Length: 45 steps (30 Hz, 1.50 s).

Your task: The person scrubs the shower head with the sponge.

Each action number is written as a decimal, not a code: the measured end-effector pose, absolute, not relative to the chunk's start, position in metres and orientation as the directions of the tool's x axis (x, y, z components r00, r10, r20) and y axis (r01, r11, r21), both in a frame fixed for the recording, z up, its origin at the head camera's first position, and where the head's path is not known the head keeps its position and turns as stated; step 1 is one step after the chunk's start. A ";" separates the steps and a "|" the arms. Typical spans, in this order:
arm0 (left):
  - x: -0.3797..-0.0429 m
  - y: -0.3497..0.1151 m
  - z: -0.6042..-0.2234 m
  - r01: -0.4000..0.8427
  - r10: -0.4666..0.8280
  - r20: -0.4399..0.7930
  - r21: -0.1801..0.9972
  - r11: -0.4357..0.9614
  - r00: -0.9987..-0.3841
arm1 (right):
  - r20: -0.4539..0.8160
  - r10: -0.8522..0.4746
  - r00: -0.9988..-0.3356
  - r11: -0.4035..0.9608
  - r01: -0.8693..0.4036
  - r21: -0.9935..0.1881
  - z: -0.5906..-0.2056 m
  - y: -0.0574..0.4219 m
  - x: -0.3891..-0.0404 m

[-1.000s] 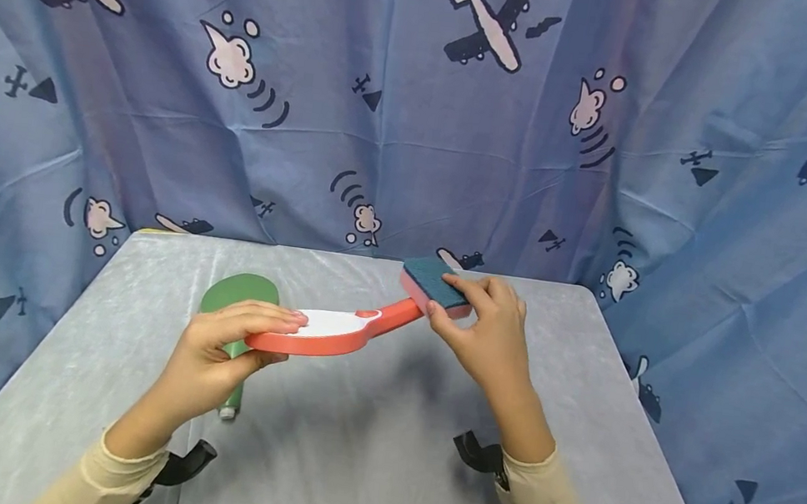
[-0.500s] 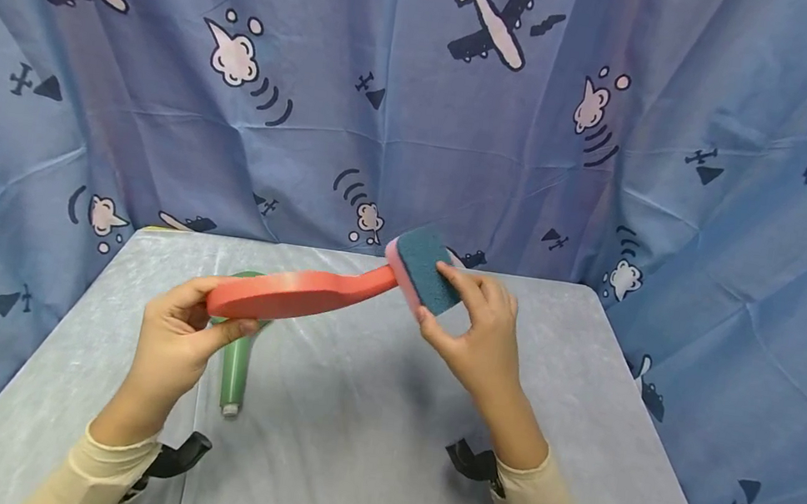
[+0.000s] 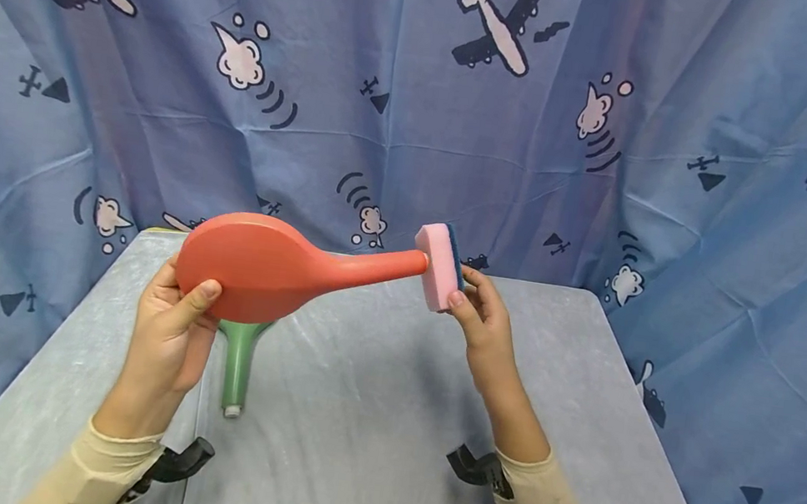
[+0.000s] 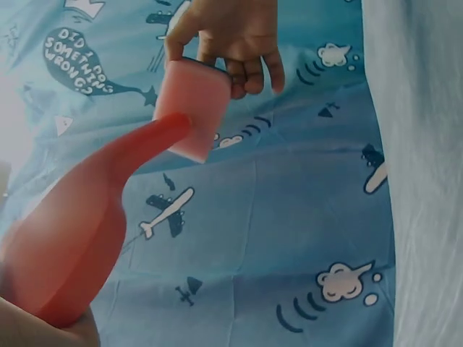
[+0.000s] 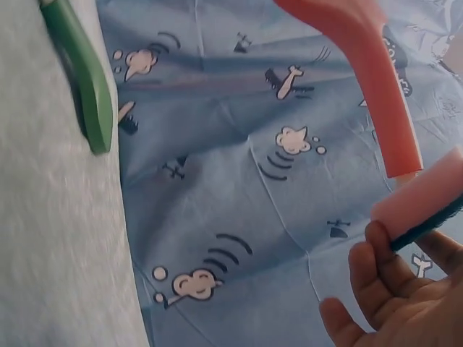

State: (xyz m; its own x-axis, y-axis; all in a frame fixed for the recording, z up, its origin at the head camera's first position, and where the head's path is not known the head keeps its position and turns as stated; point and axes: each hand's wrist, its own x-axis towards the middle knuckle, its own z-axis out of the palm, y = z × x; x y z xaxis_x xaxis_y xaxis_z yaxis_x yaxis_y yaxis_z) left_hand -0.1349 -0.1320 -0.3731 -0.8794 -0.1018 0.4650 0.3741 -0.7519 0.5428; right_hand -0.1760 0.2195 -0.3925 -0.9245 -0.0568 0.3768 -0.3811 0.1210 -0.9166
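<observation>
A red paddle-shaped thing (image 3: pixel 258 264), with a round head and a narrow handle, is held up above the table. My left hand (image 3: pixel 170 333) grips the head's edge, thumb across the smooth red back. At the right my right hand (image 3: pixel 494 343) pinches a scouring sponge (image 3: pixel 435 268) between thumb and fingers. The sponge's pink side faces the paddle, and its dark green scouring side lies toward the palm. In the left wrist view the handle's tip meets the pink face of the sponge (image 4: pixel 192 94). The paddle's other face is turned away.
Behind the red paddle, a green paddle-shaped thing (image 3: pixel 237 366) lies on the grey cloth-covered table (image 3: pixel 349 447), its head mostly hidden. A blue curtain (image 3: pixel 332 92) printed with airplanes hangs at the table's back and sides. Black curved pieces (image 3: pixel 181 460) stick out at both wrists.
My left hand has turned the paddle, so its white face swung out of view and the red back shows. The sponge has tilted from lying along the handle to standing upright at its tip.
</observation>
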 end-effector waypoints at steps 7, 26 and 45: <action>-0.136 -0.131 -0.374 0.307 -0.065 0.348 0.705 -0.640 -0.935 | 0.364 -0.103 -0.926 -0.042 -0.362 -0.931 -0.391 0.218 -0.174; -0.151 -0.133 -0.391 0.006 0.073 0.200 0.373 -0.928 -0.977 | 0.528 -0.174 -0.831 -0.098 -0.519 -0.849 -0.388 0.225 -0.171; -0.152 -0.150 -0.380 -0.023 0.046 0.058 0.352 -0.936 -0.997 | 0.734 -0.577 -0.358 -0.006 -0.897 -0.443 -0.392 0.199 -0.165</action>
